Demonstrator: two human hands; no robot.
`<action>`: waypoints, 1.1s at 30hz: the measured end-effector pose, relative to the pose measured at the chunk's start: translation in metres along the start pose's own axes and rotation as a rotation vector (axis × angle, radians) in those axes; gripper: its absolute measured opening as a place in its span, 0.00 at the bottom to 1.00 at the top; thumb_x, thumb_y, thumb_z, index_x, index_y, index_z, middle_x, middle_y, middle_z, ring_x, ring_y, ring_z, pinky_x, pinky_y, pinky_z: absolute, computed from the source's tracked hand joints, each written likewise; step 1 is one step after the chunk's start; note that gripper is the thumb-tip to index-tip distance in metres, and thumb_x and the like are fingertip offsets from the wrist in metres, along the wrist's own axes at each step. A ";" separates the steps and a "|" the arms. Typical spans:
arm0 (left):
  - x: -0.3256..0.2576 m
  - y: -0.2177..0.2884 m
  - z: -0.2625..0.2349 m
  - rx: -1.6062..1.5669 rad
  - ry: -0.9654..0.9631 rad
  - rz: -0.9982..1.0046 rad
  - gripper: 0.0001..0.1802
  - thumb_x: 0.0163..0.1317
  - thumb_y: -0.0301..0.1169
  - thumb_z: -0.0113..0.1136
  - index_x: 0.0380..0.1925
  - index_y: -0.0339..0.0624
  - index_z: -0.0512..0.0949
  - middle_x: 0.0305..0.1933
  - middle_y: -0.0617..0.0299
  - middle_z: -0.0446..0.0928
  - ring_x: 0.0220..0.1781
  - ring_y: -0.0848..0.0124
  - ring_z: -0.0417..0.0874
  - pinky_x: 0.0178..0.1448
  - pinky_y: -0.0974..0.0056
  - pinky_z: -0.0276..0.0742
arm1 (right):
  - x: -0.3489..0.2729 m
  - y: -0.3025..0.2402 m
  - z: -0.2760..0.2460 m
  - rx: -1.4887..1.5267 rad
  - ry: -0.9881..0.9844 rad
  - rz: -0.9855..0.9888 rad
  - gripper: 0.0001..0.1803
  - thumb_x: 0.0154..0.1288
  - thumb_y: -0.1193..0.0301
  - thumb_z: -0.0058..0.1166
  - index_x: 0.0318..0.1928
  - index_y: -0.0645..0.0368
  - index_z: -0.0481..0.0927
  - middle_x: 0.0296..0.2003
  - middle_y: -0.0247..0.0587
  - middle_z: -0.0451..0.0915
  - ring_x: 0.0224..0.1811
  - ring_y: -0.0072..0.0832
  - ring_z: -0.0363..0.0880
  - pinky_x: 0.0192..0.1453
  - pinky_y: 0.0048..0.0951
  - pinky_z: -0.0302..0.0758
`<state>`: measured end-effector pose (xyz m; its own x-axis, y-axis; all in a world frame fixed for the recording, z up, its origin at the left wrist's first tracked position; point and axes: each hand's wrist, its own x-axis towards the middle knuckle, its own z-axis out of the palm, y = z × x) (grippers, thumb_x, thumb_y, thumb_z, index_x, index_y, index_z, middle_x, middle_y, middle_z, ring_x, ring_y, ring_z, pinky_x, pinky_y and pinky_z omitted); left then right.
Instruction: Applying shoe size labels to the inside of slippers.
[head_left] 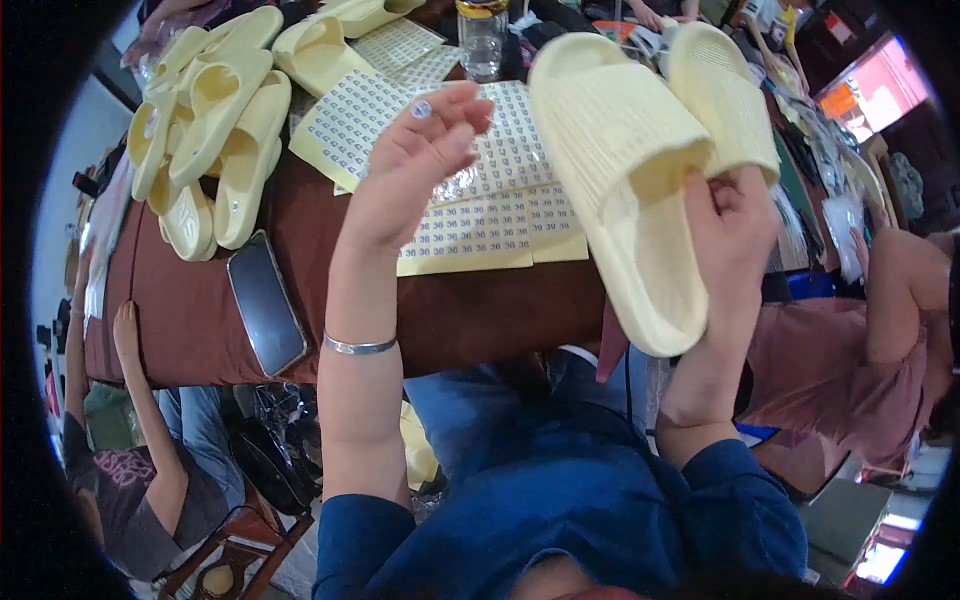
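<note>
**Pair of pale yellow moulded slippers (622,150) is to the right of the bare left hand (428,145)**

The left hand is raised over the table, its fingers loosely bent and gripping nothing; a small round white sticker with blue print (422,108) sits on one finger. The slippers are beside this hand, to its right, and apart from it. Their long axis goes away from the person, slightly slanted, with heels toward the body and the straps facing up. The right hand (735,215) is nearer: it touches them already, grasping the pair from the right side.

The surface is a table with dark brown cloth (480,318). From left to right, it carries a heap of similar pale yellow slippers (205,145), a dark rectangular phone (267,305), pale sheets of printed stickers (465,238) and, behind them, a clear glass jar (482,48).

In the room, a person in grey shirt (150,490) sits at left, and a person in dusty pink clothing (830,370) at right.
</note>
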<state>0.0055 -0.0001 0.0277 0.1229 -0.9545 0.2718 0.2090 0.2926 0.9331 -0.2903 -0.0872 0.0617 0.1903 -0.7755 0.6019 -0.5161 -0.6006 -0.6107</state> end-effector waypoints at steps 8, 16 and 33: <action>-0.001 -0.003 0.018 0.241 0.175 -0.148 0.33 0.68 0.40 0.66 0.68 0.39 0.69 0.67 0.51 0.72 0.65 0.66 0.73 0.67 0.63 0.71 | -0.010 -0.004 -0.003 -0.027 -0.167 -0.138 0.09 0.71 0.71 0.60 0.37 0.67 0.81 0.22 0.30 0.77 0.24 0.12 0.70 0.29 0.20 0.70; 0.005 -0.024 0.011 0.452 0.156 -0.054 0.27 0.69 0.30 0.61 0.67 0.36 0.70 0.65 0.50 0.74 0.66 0.64 0.74 0.69 0.60 0.71 | -0.020 0.049 -0.031 -0.295 -0.139 -0.050 0.08 0.71 0.70 0.58 0.40 0.64 0.82 0.20 0.42 0.77 0.20 0.22 0.75 0.28 0.27 0.71; 0.001 0.008 -0.017 0.144 0.593 0.110 0.22 0.73 0.32 0.58 0.65 0.43 0.71 0.63 0.61 0.77 0.63 0.74 0.75 0.62 0.64 0.71 | -0.045 0.040 -0.009 -0.141 -0.278 -0.121 0.08 0.68 0.70 0.59 0.44 0.59 0.82 0.28 0.48 0.83 0.29 0.44 0.83 0.33 0.40 0.77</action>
<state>0.0237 0.0027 0.0314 0.6632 -0.7123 0.2299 0.0364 0.3376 0.9406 -0.3264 -0.0747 0.0150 0.4682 -0.7350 0.4905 -0.5828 -0.6741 -0.4539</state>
